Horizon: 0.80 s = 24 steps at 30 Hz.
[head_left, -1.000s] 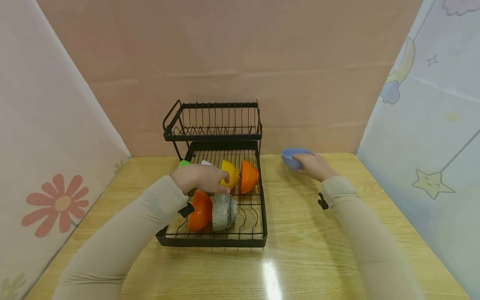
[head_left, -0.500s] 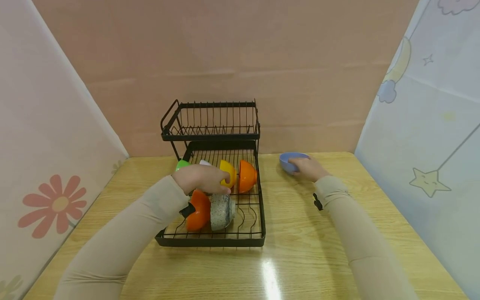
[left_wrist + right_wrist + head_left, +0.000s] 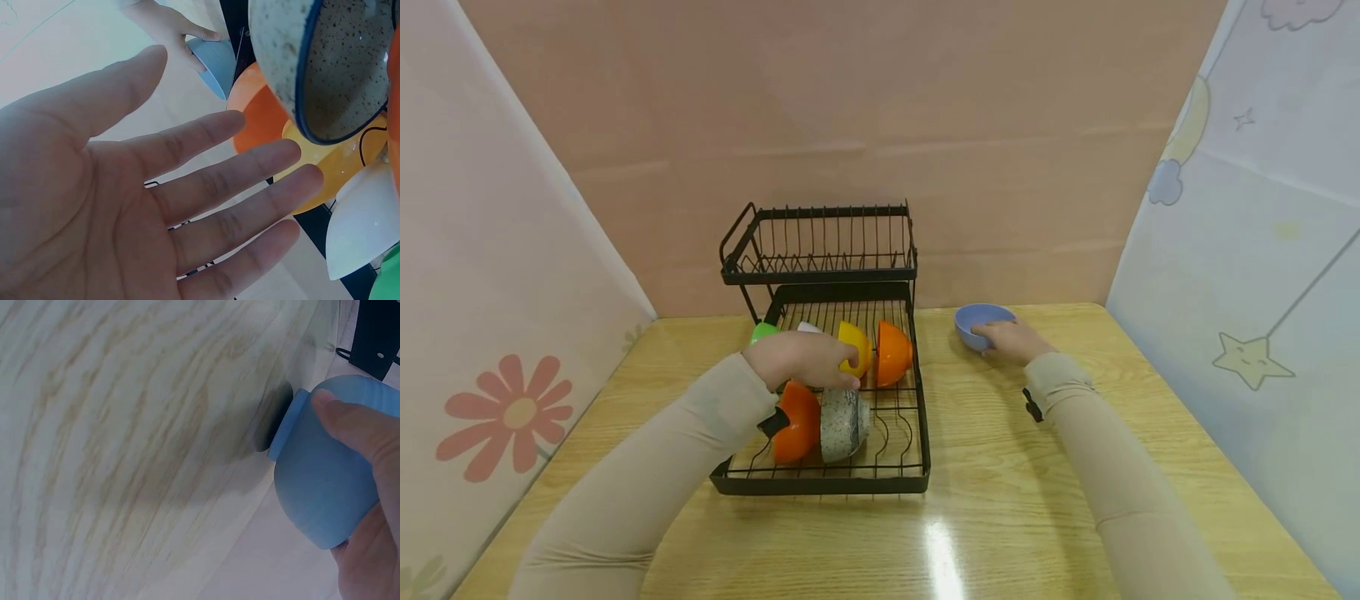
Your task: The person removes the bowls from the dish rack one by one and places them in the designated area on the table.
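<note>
My right hand pinches a blue bowl by its side, thumb on the outer wall, near the table's back edge right of the rack. In the right wrist view the bowl's foot is close to the wood, beside its dark shadow. My left hand holds nothing; its fingers are extended and spread above the black dish rack. Nearby on the lower tier stand a yellow bowl, an orange bowl, another orange bowl and a speckled bowl, on their sides.
A green bowl and a white bowl are partly hidden behind the left hand. The rack's upper tier rises at the back. Wooden table extends right and in front. Fabric walls enclose the back and sides.
The blue bowl has come down slightly in my right hand and shows more of its inside. My left hand stays over the rack. The head view has shifted a little.
</note>
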### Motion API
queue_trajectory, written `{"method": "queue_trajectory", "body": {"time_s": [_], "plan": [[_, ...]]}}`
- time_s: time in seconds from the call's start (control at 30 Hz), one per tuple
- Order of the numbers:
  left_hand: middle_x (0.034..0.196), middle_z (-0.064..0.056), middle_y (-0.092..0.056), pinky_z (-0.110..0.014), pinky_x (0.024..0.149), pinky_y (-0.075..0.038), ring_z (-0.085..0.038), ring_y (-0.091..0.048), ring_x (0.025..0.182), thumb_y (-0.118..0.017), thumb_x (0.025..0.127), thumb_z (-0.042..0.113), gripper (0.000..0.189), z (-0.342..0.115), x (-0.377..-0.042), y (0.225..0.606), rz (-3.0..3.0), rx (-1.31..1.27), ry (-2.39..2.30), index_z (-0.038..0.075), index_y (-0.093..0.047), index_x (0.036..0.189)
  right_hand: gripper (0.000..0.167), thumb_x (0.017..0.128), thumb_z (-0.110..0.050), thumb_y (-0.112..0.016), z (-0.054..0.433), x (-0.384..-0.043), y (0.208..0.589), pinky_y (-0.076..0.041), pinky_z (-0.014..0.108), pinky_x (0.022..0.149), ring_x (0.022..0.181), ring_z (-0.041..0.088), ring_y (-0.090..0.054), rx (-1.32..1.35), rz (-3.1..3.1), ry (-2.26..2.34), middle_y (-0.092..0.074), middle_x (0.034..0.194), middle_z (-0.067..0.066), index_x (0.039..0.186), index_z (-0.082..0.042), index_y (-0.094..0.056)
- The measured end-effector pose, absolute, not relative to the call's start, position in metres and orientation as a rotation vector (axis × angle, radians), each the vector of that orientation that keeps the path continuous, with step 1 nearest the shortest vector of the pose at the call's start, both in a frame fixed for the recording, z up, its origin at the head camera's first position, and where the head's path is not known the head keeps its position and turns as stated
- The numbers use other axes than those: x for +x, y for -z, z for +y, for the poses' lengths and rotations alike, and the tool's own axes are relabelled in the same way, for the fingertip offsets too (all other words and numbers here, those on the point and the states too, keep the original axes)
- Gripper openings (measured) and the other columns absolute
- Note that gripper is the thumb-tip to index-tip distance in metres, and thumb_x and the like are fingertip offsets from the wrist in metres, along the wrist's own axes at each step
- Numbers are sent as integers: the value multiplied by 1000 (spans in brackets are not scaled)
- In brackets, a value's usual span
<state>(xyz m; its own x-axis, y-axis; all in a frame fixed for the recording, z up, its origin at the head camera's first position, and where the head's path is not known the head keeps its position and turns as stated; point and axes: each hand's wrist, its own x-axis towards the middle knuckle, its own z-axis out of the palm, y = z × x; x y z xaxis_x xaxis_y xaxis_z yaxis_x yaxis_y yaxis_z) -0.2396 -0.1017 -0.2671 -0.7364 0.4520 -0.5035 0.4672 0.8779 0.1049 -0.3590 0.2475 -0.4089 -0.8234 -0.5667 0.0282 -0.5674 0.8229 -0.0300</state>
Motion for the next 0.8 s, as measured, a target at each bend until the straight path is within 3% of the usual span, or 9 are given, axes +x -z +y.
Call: {"method": "queue_trajectory", "body": {"time_s": [0.5, 0.67, 0.8], "plan": [[126, -2, -62, -40, 90, -49, -16, -59, 103, -51, 99, 42, 45, -103, -242, 270, 2510, 682, 37, 18, -50, 138, 53, 88, -19, -72, 247, -359, 414, -35, 65, 102, 122, 43, -53, 939, -3062, -5, -58, 131, 24, 136, -8, -53], [126, -2, -61, -38, 87, -49, -15, -59, 98, -51, 99, 42, 44, -103, -242, 270, 2504, 681, 34, 19, -50, 137, 31, 80, -18, -79, 249, -361, 415, -48, 51, 83, 88, 30, -62, 976, -2990, -27, -65, 93, 11, 104, -10, -60], [124, -3, -62, -37, 87, -50, -14, -59, 94, -51, 100, 40, 44, -103, -243, 270, 2498, 702, 22, 17, -50, 137, 34, 74, -17, -83, 249, -360, 408, -40, 38, 68, 73, 19, -48, 947, -2958, -195, -53, 80, 3, 89, -12, -52]]}}
